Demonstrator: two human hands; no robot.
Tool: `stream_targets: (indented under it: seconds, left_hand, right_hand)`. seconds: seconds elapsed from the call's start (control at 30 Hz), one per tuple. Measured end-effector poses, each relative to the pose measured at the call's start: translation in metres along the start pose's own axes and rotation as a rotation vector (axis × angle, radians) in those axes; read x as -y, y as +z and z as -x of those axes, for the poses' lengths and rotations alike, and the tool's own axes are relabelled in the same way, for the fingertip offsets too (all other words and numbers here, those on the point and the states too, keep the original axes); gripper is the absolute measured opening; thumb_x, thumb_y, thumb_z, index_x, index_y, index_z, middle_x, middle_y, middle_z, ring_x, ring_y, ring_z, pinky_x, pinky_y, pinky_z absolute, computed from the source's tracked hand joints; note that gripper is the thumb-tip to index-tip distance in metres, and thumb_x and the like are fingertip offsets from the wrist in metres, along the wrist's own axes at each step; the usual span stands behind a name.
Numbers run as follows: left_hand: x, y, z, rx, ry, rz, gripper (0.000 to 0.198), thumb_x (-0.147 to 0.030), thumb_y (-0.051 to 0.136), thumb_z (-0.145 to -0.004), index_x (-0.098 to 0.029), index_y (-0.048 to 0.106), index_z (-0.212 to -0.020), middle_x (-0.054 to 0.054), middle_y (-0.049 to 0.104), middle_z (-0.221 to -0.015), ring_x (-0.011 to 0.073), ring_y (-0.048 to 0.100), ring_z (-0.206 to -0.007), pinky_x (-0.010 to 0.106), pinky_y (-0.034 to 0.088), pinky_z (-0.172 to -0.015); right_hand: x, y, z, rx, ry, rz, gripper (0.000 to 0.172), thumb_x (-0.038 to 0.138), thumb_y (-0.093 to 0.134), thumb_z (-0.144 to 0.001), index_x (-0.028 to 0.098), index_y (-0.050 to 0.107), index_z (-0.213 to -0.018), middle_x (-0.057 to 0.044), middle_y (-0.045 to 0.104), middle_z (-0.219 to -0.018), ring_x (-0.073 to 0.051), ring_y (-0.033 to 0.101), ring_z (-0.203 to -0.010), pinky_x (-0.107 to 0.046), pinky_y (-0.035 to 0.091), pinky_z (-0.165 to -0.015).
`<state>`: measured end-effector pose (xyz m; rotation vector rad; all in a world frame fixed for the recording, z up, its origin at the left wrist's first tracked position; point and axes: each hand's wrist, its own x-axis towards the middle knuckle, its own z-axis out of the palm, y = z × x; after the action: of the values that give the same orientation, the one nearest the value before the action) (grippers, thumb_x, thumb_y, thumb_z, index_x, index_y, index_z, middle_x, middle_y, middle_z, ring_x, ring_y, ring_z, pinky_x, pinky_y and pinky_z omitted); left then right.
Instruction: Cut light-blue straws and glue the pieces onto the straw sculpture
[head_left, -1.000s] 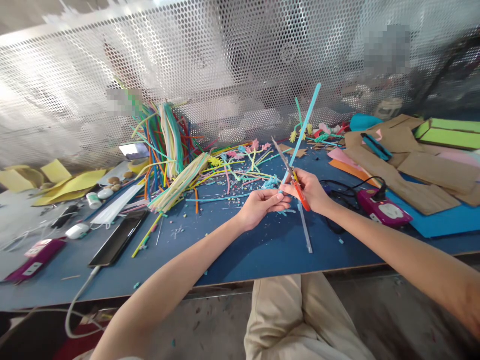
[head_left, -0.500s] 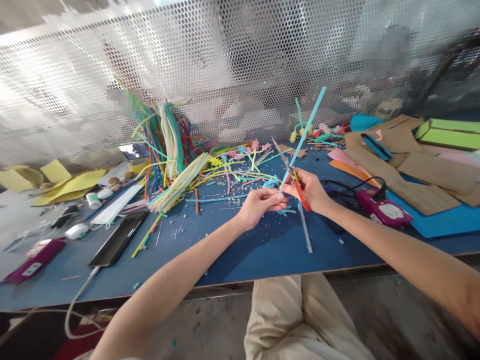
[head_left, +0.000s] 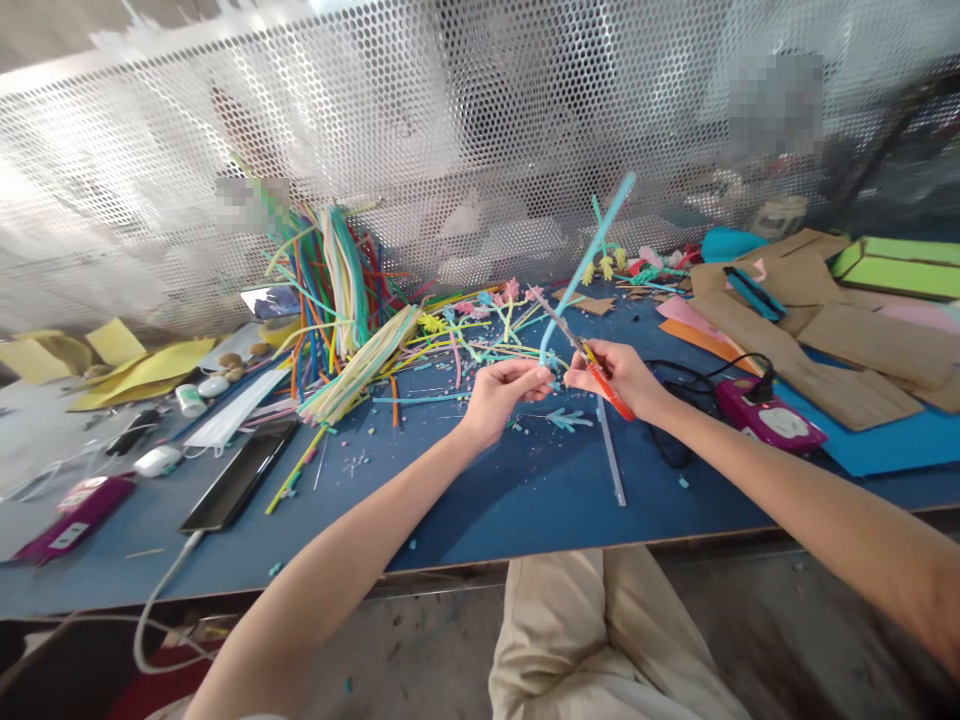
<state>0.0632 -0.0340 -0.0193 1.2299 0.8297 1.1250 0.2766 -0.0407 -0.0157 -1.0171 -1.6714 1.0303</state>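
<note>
My left hand point(head_left: 501, 392) is closed in a pinch on the lower end of a long light-blue straw point(head_left: 589, 252), which rises up and to the right. My right hand point(head_left: 619, 372) grips orange-handled scissors point(head_left: 582, 350), their blades pointing up-left and crossing the straw just above my left fingers. Both hands hover over the blue tabletop point(head_left: 510, 500). A cut teal straw piece with frayed ends point(head_left: 564, 418) lies on the table under them, beside a clear straw point(head_left: 609, 455).
A pile of coloured straws point(head_left: 346, 300) leans against the perforated metal screen point(head_left: 420, 130). A black phone point(head_left: 238, 478) and purple devices point(head_left: 763, 416) lie left and right. Cardboard and coloured sheets point(head_left: 840, 340) cover the right side. My beige-trousered knees point(head_left: 600, 630) are below the edge.
Both hands have risen a little and shifted left. The blue straw's top has swung leftward. The frayed teal piece now lies uncovered on the table below my hands.
</note>
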Motion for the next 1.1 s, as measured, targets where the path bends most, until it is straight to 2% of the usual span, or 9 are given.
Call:
stream_targets:
  seconds: [0.13,0.23,0.37,0.5,0.77,0.93,1.1]
  left_hand:
    - [-0.006,-0.013,-0.01,-0.152,0.167,0.007,0.032,-0.04,0.087,-0.069,-0.014,0.076,-0.085,0.005,0.076,-0.081,0.009,0.067,-0.063,0.022,0.056,-0.063]
    - [-0.01,-0.022,-0.016,-0.226,0.24,0.013,0.032,-0.041,0.087,-0.069,-0.015,0.076,-0.085,0.004,0.076,-0.08,0.0079,0.065,-0.061,0.02,0.055,-0.061]
    - [-0.015,-0.029,-0.02,-0.264,0.279,-0.015,0.033,-0.042,0.087,-0.069,-0.016,0.076,-0.086,0.004,0.076,-0.079,0.0085,0.066,-0.061,0.02,0.056,-0.061]
    - [-0.021,-0.03,-0.018,-0.234,0.311,-0.092,0.032,-0.042,0.087,-0.069,-0.016,0.077,-0.085,0.004,0.075,-0.076,0.01,0.067,-0.06,0.022,0.058,-0.061]
    - [-0.026,-0.025,-0.008,-0.055,0.234,-0.317,0.028,-0.041,0.085,-0.071,-0.016,0.077,-0.08,0.005,0.075,-0.07,0.0137,0.069,-0.06,0.027,0.06,-0.062]
    - [-0.024,-0.021,-0.004,0.003,0.228,-0.353,0.026,-0.04,0.085,-0.072,-0.017,0.078,-0.08,0.005,0.075,-0.069,0.0128,0.067,-0.058,0.026,0.059,-0.061]
    - [-0.027,-0.018,0.001,0.017,0.238,-0.418,0.025,-0.041,0.084,-0.074,-0.018,0.079,-0.08,0.005,0.074,-0.068,0.0133,0.066,-0.057,0.027,0.058,-0.06]
  right_hand:
    - [0.003,-0.006,-0.001,0.001,-0.007,0.061,0.037,0.049,0.076,-0.073,0.019,0.056,-0.082,0.005,0.048,-0.069,-0.01,0.039,-0.061,-0.026,0.032,-0.058]
    - [0.007,-0.014,-0.001,0.015,-0.021,0.246,0.039,0.053,0.074,-0.074,0.02,0.055,-0.081,0.005,0.049,-0.07,-0.011,0.04,-0.062,-0.026,0.032,-0.06]
    - [0.01,-0.024,-0.001,0.014,-0.071,0.519,0.038,0.052,0.077,-0.073,0.021,0.055,-0.081,0.004,0.057,-0.074,-0.013,0.047,-0.068,-0.026,0.033,-0.065]
    - [0.008,-0.025,-0.001,0.029,-0.033,0.55,0.039,0.054,0.075,-0.075,0.022,0.054,-0.081,0.004,0.056,-0.073,-0.013,0.047,-0.067,-0.026,0.034,-0.065]
    - [0.003,-0.026,-0.002,0.235,0.038,0.34,0.049,0.062,0.075,-0.072,0.021,0.049,-0.078,0.007,0.033,-0.067,-0.011,0.031,-0.063,-0.025,0.032,-0.062]
    - [0.001,-0.027,-0.003,0.336,0.082,0.288,0.052,0.063,0.076,-0.069,0.02,0.047,-0.076,0.007,0.03,-0.069,-0.01,0.027,-0.064,-0.024,0.027,-0.058]
    - [0.007,-0.029,-0.001,0.387,0.081,0.267,0.05,0.063,0.076,-0.071,0.019,0.051,-0.078,0.007,0.03,-0.07,-0.01,0.027,-0.065,-0.023,0.028,-0.059]
